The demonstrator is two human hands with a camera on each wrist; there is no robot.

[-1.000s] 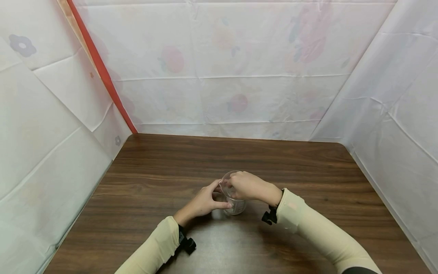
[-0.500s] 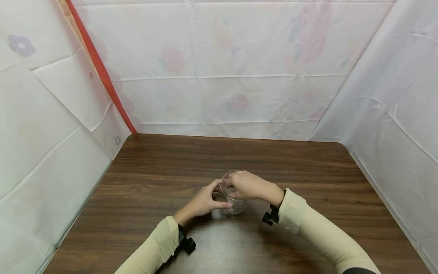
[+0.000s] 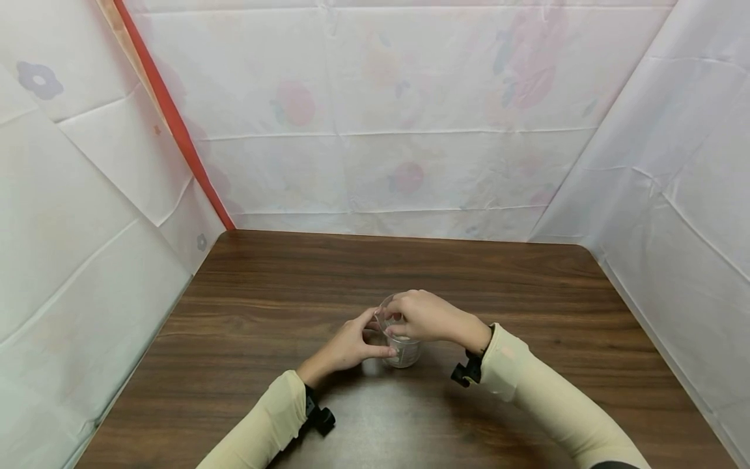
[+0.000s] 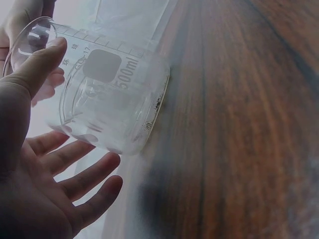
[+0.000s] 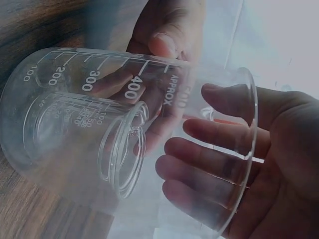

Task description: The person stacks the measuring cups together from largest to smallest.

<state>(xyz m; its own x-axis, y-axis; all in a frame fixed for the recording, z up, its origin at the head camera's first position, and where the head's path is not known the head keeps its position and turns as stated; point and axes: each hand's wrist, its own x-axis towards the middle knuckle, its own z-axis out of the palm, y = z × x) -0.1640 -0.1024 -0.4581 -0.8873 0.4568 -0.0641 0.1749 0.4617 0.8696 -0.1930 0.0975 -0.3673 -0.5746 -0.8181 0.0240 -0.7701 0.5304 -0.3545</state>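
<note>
A clear 500 ml glass beaker stands upright on the table. My left hand holds its side, thumb on the near wall and fingers round the other side; in the left wrist view some fingertips stand apart from the glass. Inside lies smaller glassware, seemingly nested small beakers with graduation marks, down at the bottom in the right wrist view. My right hand reaches over the rim with its fingers loosely extended inside the big beaker's mouth. Between those fingertips and the smaller rims is a gap.
The brown wood-grain table spreads around the beaker on all sides. White patterned sheets hang behind it and along both sides, with a red strip at the left back corner.
My right hand has risen slightly in the beaker's mouth and its fingers have spread apart. My left hand and the beaker have stayed in place.
</note>
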